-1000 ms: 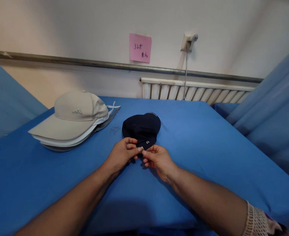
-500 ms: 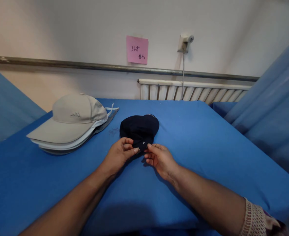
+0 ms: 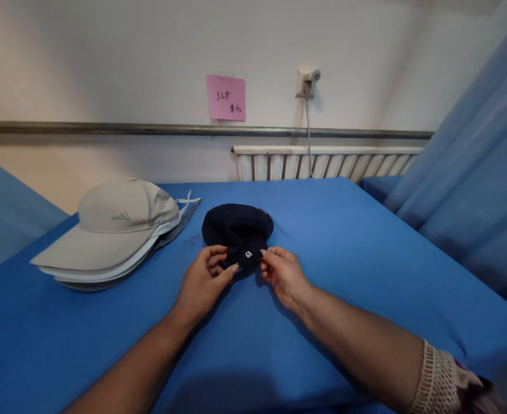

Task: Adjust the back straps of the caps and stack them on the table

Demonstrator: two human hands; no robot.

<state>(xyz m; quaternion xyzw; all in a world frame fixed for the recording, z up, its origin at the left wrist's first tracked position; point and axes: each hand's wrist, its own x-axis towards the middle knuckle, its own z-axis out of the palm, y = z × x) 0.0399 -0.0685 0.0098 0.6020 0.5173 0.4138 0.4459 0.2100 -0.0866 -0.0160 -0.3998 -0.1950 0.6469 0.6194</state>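
Note:
A dark navy cap (image 3: pixel 231 221) lies on the blue-covered table (image 3: pixel 335 247), its brim on the far right side and its back strap toward me. On the strap a small metal buckle (image 3: pixel 248 254) shows between my hands. My left hand (image 3: pixel 206 279) grips the strap's left side between thumb and fingers. From the right, my right hand (image 3: pixel 284 276) pinches the strap's end with thumb and forefinger, the other fingers curled beneath.
To the left sits a stack of caps, a beige cap (image 3: pixel 115 215) on top of white and grey ones. Blue curtains (image 3: pixel 460 172) hang at both sides. Behind the table are a radiator (image 3: pixel 288 164), a metal rail (image 3: pixel 150 130), a pink note (image 3: pixel 226 98) and a plugged-in socket (image 3: pixel 306 84).
The view has shifted slightly. My right hand has drawn the strap end a little to the right, and the buckle now shows more plainly. Both hands keep hold of the cap.

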